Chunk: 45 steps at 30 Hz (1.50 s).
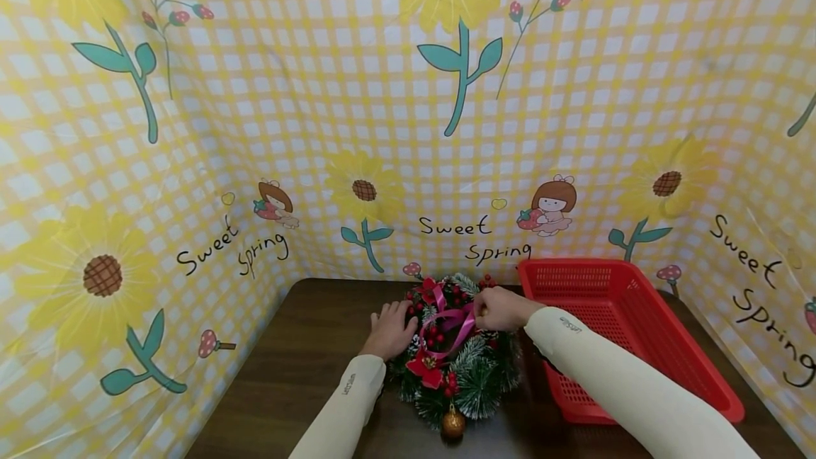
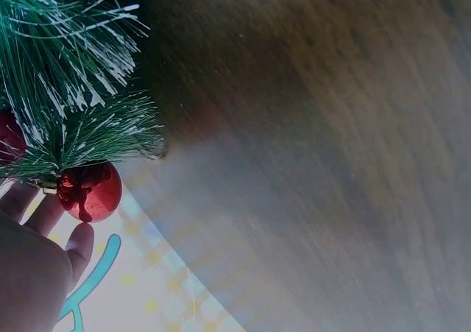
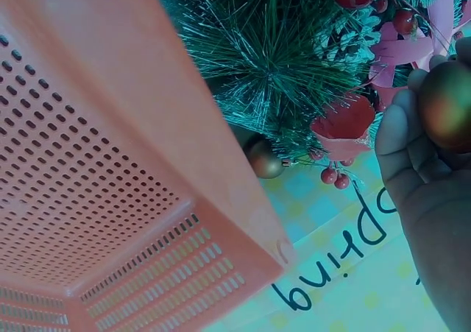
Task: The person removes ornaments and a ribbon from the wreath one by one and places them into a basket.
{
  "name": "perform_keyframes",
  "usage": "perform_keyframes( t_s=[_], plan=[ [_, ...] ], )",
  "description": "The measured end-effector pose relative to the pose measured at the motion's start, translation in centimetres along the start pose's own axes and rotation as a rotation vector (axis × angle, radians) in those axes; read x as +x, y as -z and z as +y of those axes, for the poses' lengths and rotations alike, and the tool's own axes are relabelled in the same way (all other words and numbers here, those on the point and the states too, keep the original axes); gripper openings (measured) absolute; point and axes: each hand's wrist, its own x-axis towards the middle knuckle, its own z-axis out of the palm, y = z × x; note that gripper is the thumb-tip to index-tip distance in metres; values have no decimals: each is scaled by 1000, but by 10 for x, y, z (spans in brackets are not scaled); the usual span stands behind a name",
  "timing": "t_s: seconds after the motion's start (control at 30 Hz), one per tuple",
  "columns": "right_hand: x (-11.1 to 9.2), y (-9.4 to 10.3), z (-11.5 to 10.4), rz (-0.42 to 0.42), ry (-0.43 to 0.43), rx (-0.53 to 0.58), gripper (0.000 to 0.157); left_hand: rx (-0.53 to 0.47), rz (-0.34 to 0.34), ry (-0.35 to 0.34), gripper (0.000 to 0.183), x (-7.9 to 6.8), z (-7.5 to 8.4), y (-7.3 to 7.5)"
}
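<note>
A Christmas wreath (image 1: 474, 374) of frosted green needles, red flowers, berries and balls lies on the dark table. My left hand (image 1: 392, 331) rests on its left edge, fingers fairly straight. In the left wrist view those fingers (image 2: 79, 247) are beside a shiny red ball (image 2: 92, 191). At the wreath's upper right, my right hand (image 1: 503, 309) has curled fingers pinching a gold ball ornament (image 3: 449, 104). A pink ribbon (image 1: 446, 316) loops over the wreath's middle, close to the right fingertips. Another gold ball (image 1: 453, 422) hangs at the near edge.
A red perforated plastic basket (image 1: 685, 353) stands at the right, close beside the wreath and under the right forearm. The wooden table (image 1: 287, 360) extends to the left. A yellow checked cloth (image 1: 357, 119) with sunflowers hangs around the table's back and sides.
</note>
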Motion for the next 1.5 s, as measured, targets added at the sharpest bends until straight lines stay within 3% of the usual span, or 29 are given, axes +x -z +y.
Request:
perform_keyframes(
  t_s=[0.27,0.57,1.03,1.5],
  plan=[
    [-1,-6,-2,25,93,-50,11,13,3,6,44,0,-1,-2],
    [0,-7,-6,107,222,-94,13,1,10,3,42,-1,3,1],
    [2,-9,-4,187,201,-129,10,7,5,8,42,-2,3,3],
    [5,-7,4,97,183,-129,12,24,15,-10,43,0,3,0]
  ],
)
